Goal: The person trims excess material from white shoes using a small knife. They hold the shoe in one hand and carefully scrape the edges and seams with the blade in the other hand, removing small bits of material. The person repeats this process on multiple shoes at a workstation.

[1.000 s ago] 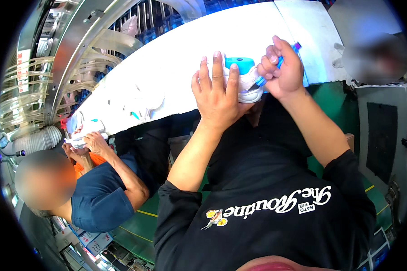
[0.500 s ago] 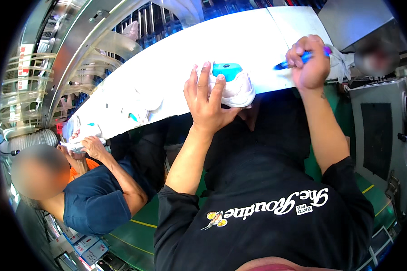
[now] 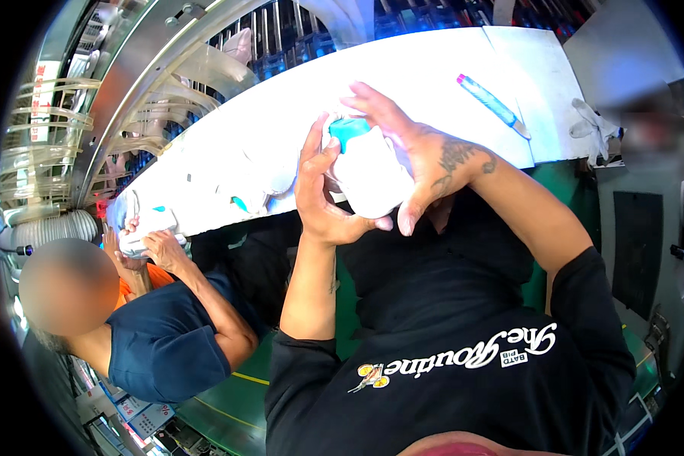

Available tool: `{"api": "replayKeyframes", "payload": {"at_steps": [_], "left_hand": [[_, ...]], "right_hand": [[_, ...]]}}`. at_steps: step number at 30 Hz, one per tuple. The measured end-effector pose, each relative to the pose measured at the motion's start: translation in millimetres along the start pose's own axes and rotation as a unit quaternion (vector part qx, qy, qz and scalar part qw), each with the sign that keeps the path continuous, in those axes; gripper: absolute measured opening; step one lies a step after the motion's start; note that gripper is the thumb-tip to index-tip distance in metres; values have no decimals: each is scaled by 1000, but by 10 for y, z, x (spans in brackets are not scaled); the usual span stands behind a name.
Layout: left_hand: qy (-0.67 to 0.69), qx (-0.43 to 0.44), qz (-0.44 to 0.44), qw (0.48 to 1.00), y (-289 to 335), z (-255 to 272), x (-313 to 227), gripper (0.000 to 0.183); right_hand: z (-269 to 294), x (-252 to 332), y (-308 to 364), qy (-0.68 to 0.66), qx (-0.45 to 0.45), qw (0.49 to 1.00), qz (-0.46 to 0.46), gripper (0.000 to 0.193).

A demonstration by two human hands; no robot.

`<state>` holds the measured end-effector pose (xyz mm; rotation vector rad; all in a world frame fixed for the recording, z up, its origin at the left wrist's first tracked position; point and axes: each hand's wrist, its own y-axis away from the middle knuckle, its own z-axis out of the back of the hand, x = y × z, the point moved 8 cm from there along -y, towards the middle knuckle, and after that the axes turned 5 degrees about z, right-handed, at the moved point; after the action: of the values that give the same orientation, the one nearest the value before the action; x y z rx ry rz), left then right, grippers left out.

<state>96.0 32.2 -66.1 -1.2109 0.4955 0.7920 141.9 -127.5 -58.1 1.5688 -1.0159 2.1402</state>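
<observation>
A white shoe [image 3: 372, 178] with a teal shoe last [image 3: 348, 133] showing in its opening is tilted up over the table's near edge. My left hand [image 3: 318, 190] grips its left side, the thumb under the toe end. My right hand [image 3: 437, 159] curves round the right side, its thumb low near the toe and its fingers up by the last. On the tabletop to the right lies a slim blue pen-like tool [image 3: 492, 105] with a pink end; its exact kind is unclear.
The white table [image 3: 418, 61] curves away to the left, where another white shoe [image 3: 262, 186] lies. A co-worker [image 3: 167, 334] handles a white shoe at the far left. Crumpled white gloves [image 3: 594, 129] rest at the table's right end. Behind stand metal rollers [image 3: 433, 34].
My right hand has put the blue pen-like tool down on the table and moved left onto the shoe. The shoe has tipped, and both hands are now round it.
</observation>
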Motion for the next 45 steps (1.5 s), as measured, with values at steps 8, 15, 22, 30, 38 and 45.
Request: {"api": "replayKeyframes", "payload": {"at_steps": [8,15,22,30,38,45], "left_hand": [[102,-24,4,995,102,162,183,99],[112,-36,-20,993,27,179,179,96],[37,29,-36,998,-162,90,-56,106],[-162,129,-23,978,-250,-260,-197,85],[-331,139,-21,933,-200,-785,-346,71],[-382,143,-8,913,-188,-987,-434,73]], "right_hand": [[-295,68,-385,53,39,997,37,120],[-313,48,-433,46,39,998,-15,106],[-235,-37,-162,26,-12,998,-46,95],[138,120,475,107,-43,977,-182,91],[270,-29,860,313,-81,901,-290,119],[353,-258,1026,250,-139,928,-237,100]]}}
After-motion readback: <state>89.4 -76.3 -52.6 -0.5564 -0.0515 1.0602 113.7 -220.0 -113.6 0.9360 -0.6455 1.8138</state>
